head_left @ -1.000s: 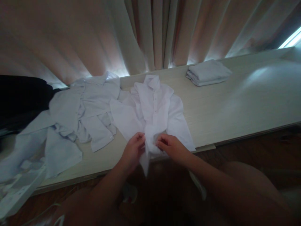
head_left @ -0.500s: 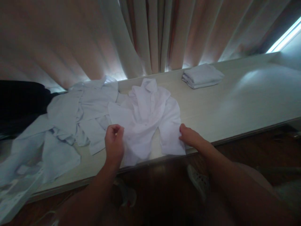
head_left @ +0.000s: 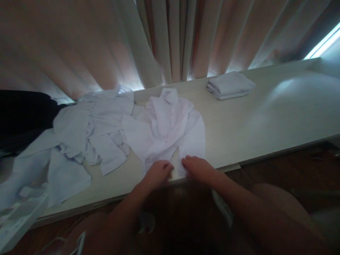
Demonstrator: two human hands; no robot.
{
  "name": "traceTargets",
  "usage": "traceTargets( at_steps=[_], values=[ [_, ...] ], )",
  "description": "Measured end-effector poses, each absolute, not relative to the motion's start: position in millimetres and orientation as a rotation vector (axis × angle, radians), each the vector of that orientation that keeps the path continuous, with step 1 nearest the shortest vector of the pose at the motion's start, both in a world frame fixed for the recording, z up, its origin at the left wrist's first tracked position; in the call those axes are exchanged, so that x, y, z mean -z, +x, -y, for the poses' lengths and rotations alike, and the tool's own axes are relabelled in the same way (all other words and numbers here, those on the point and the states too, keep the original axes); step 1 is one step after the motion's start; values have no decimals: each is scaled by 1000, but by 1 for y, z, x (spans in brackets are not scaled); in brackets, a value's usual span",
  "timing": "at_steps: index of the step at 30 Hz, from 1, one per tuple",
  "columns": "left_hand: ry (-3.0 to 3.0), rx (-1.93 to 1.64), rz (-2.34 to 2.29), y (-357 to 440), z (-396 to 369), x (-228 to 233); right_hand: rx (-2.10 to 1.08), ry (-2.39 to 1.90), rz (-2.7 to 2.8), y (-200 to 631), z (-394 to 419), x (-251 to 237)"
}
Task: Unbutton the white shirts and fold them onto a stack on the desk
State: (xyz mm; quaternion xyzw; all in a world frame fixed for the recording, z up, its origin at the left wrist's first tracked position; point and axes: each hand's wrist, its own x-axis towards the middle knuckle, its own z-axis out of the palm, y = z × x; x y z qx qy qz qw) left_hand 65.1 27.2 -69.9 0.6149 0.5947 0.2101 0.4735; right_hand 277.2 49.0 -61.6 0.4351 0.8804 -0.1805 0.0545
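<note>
A white collared shirt (head_left: 170, 124) lies front up on the pale table (head_left: 260, 117), its collar toward the curtain and its hem at the near edge. My left hand (head_left: 158, 171) rests on the left front panel's hem. My right hand (head_left: 199, 168) rests on the right panel's hem. The two hands sit close together at the shirt's middle, a small gap of table between the panels above them. I cannot tell whether the fingers pinch the cloth or just press it.
A heap of pale blue shirts (head_left: 79, 134) covers the table's left part. A folded stack of cloth (head_left: 230, 85) sits at the back right. Beige curtains (head_left: 170, 39) hang behind. A dark object (head_left: 21, 113) stands at the far left.
Half a second ago my hands were spread wide at the shirt's lower corners; they have come together at the hem's middle. The shirt's body has bunched up a little.
</note>
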Motion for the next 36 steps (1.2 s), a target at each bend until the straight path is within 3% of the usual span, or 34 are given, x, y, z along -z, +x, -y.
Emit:
traceTargets(
  at_steps=[3,6,10,15,22,31,36],
  values=[
    [1272,-429,-1472,65,-29,66,773,1346,-2692,277,-53,61],
    [1132,-385,-1356,70,-27,58,1201,1528,-2699,280,-61,49],
    [1100,-722,-1193,79,-27,46,1767,1762,-2638,273,-66,29],
    [1132,-1168,-1259,87,-29,36,2119,1903,-2635,254,-60,23],
    [1200,-1245,-1349,83,-35,35,2622,1652,-2424,246,-60,19],
    [1357,-1189,-1417,81,-32,26,2356,1767,-2587,241,-61,13],
    [1285,-1134,-1489,74,-34,21,1710,1968,-3027,244,-60,16]
  ],
)
